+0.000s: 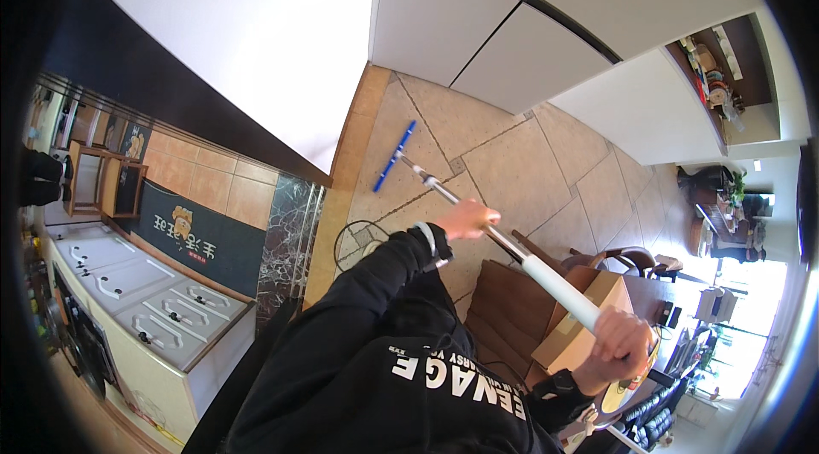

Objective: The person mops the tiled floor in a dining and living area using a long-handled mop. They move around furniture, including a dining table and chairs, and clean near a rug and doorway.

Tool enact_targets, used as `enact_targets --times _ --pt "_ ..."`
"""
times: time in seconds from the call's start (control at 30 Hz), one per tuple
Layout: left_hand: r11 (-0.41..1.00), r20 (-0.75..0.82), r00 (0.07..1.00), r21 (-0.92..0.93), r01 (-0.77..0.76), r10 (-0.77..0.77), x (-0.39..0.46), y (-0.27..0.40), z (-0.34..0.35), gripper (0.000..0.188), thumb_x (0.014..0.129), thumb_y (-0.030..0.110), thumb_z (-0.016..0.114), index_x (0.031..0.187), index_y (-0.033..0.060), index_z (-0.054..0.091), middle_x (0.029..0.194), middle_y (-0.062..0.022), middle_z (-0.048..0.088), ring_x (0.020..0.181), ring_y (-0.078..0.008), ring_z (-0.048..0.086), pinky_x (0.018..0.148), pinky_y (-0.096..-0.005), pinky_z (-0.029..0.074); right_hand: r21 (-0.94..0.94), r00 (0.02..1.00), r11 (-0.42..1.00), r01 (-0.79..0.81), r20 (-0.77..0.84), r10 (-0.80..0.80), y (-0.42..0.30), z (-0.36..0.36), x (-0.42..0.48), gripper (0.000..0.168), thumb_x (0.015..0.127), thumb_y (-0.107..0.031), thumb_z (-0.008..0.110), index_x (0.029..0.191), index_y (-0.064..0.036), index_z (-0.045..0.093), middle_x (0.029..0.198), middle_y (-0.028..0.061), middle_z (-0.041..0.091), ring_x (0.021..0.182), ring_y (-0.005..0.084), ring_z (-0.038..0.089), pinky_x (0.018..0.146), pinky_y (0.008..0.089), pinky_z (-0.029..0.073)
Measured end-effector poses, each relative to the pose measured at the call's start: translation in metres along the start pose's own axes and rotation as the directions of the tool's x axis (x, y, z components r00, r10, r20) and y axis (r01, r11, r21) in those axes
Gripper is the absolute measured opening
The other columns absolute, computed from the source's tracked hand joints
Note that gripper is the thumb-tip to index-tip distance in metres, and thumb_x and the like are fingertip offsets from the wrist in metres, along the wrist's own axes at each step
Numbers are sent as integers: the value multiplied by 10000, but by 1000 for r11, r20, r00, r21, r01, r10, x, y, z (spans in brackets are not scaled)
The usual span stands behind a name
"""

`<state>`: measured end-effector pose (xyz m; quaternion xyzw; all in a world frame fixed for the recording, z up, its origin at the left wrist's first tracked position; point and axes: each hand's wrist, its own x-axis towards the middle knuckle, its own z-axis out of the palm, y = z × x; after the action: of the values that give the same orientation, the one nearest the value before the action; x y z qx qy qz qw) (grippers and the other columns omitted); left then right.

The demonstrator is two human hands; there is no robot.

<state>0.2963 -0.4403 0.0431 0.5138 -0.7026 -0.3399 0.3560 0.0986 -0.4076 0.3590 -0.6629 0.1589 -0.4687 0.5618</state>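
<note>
Both my hands grip one long-handled floor mop or squeegee, whose telescoping metal pole [443, 190] slants across the view. My left hand [465, 220] is wrapped around the metal part midway down. Higher up, my right hand [619, 344] is closed around the top end of the white handle grip [556, 287]. At the far end, the narrow blue head [395, 156] lies on the stone-look floor tiles [512, 172], a little away from the white wall corner. Its underside is hidden.
Pale cabinet doors [448, 12] rise ahead. A brown padded seat [505, 307] and an open cardboard box [582, 319] are beside my right arm. A thin round dark frame [337, 248] stands near my left sleeve. Left, past a dark marble sill [288, 236], lies a dark mat [211, 230] beside white cabinets.
</note>
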Motion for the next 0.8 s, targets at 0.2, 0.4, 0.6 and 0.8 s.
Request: enact_targets --times 0.2,0.4,0.6,0.8 --pt "995 -361 930 40 94 -74 -16 -87 -53 95 721 88 621 814 93 607 709 -99 599 690 -289 600 598 -385 444 88 961 982 -169 234 145 86 1 38 266 680 -95 550 441 -38 449 479 53 508 431 195 484 547 342 393" --pt "955 -476 863 138 263 -169 12 -92 -35 139 695 127 644 833 141 654 715 -64 569 737 -272 576 651 -401 441 48 952 967 -251 192 238 111 -30 56 237 633 -106 567 463 0 440 466 67 449 457 231 436 625 355 385" --pt "995 -202 975 0 96 -94 116 -38 29 105 654 180 700 748 176 654 710 -42 593 734 -260 594 694 -411 416 31 981 986 -161 113 157 53 -112 63 191 622 -28 489 455 -25 398 431 61 427 376 207 376 498 327 334" --pt "998 -33 998 -46 -47 45 184 -7 66 112 691 211 670 788 166 635 733 -41 633 784 -252 617 777 -383 400 -70 978 993 -90 180 101 22 -144 88 321 747 -97 549 464 -71 402 425 43 441 351 192 440 451 326 414"
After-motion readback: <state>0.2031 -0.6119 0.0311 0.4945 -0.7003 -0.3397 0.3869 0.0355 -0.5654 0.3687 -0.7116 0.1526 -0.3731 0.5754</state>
